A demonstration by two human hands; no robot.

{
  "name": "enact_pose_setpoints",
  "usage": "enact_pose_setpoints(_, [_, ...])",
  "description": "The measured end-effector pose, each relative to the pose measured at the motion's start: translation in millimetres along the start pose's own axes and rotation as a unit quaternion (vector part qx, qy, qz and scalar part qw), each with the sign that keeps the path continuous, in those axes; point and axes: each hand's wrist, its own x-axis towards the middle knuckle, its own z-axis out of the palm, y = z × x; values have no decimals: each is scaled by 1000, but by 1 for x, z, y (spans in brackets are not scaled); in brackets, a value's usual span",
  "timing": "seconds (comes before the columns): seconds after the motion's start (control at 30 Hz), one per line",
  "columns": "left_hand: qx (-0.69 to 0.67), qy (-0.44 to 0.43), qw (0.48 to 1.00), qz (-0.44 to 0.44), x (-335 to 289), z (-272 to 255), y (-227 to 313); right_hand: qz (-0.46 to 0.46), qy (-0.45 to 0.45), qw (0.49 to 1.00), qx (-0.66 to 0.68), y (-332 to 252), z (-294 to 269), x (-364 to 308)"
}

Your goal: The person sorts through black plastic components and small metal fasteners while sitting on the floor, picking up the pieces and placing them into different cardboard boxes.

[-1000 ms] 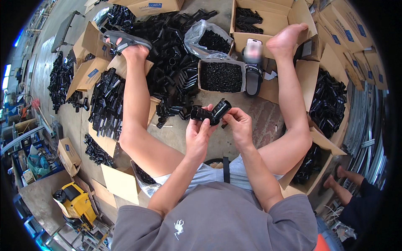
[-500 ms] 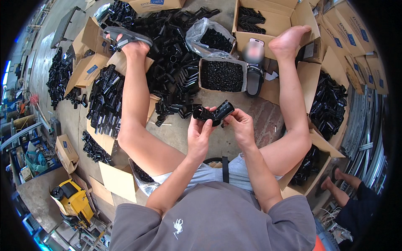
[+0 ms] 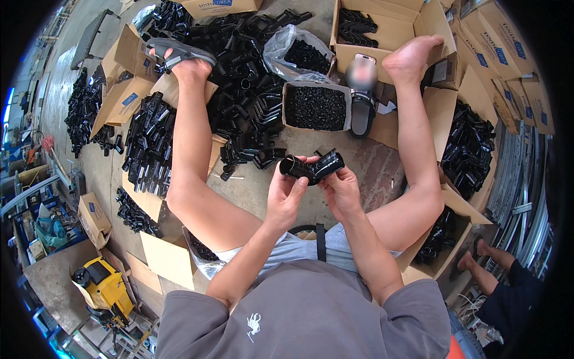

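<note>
Holding a black angled fitting (image 3: pixel 314 172) up over the floor (image 3: pixel 373 173), between the spread knees. Gripping its left tube with the left hand (image 3: pixel 283 197), curled partly closed, pressing the thumb along the near side. Supporting the right tube from below with the right hand (image 3: pixel 342 191), half curled around it, hiding some fingertips behind the part. Facing, just beyond, a small carton (image 3: pixel 349 107) full of tiny black pieces, and behind it a clear plastic bag (image 3: pixel 276 51) of similar ones. Seeing a dark slipper (image 3: pixel 361 113) just right of that carton, with a phone (image 3: pixel 363 67) at its far end. Facing a sprawling heap of black fittings (image 3: pixel 239 84) to the left. Wearing a grey sandal (image 3: pixel 188 52) on the left foot, going barefoot (image 3: pixel 412 55) on the right. Noting metal lengths (image 3: pixel 517 167) far right, a yellow machine (image 3: pixel 110 287) lower left, another person's legs (image 3: pixel 487 275) lower right.
</note>
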Motion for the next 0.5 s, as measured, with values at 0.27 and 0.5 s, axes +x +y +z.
enact_pose_setpoints(0.27, [44, -6, 999, -6, 4, 0, 1, -26, 11, 999, -40, 2, -9, 2])
enact_pose_setpoints(0.5, [3, 24, 999, -47, -3, 0, -3, -43, -31, 992, -113, -2, -17, 6])
